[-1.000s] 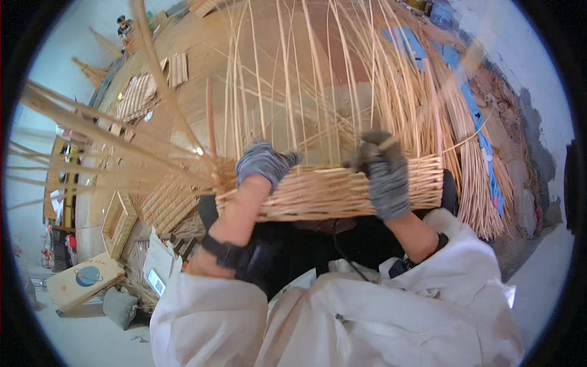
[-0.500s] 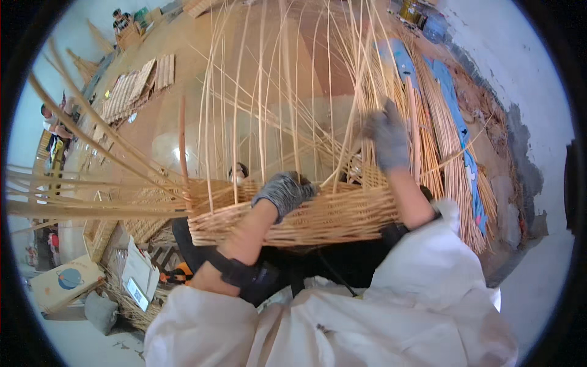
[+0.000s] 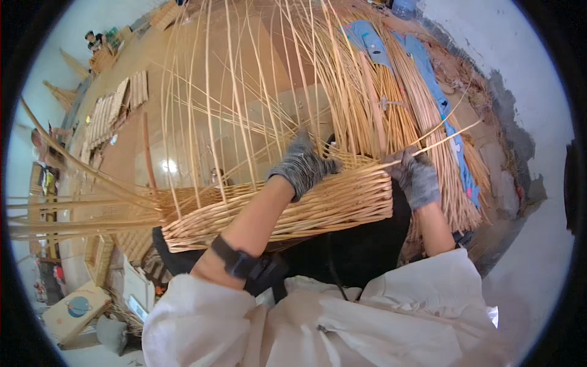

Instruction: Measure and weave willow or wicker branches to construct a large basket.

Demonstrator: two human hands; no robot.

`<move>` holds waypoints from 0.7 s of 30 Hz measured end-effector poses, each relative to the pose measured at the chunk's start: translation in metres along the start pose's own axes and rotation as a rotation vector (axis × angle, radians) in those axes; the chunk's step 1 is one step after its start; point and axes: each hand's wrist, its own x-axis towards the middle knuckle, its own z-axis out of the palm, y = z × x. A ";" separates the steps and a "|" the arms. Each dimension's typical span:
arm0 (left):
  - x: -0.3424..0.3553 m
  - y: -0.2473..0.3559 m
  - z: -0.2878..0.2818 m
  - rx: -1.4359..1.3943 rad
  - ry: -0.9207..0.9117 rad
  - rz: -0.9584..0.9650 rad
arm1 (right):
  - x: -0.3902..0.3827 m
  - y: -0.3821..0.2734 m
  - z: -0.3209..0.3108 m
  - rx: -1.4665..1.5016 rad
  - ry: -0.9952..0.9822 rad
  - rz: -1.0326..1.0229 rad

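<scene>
A half-made woven basket of pale yellow willow sticks [image 3: 287,214] sits in front of the person, close to their lap. Its woven wall runs long from left to right, and many thin upright sticks [image 3: 244,92] stand up from it and point to the far side.

The left hand in a grey knit glove [image 3: 301,165] rests on the top edge of the woven wall, near the middle. Its fingers [image 3: 327,165] are curled down among the upright sticks, but I cannot tell if they grip one.

The right hand in a grey knit glove [image 3: 417,178] is at the right end of the basket. Its fingers are closed on a long thin willow stick [image 3: 440,137]. That stick points up and to the right, away from the basket.

A big bundle of loose willow sticks [image 3: 422,116] lies on the floor to the far right.
</scene>
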 end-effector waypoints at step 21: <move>-0.200 -0.016 -0.095 0.131 0.647 0.606 | 0.033 0.008 -0.023 -0.437 -0.024 -0.422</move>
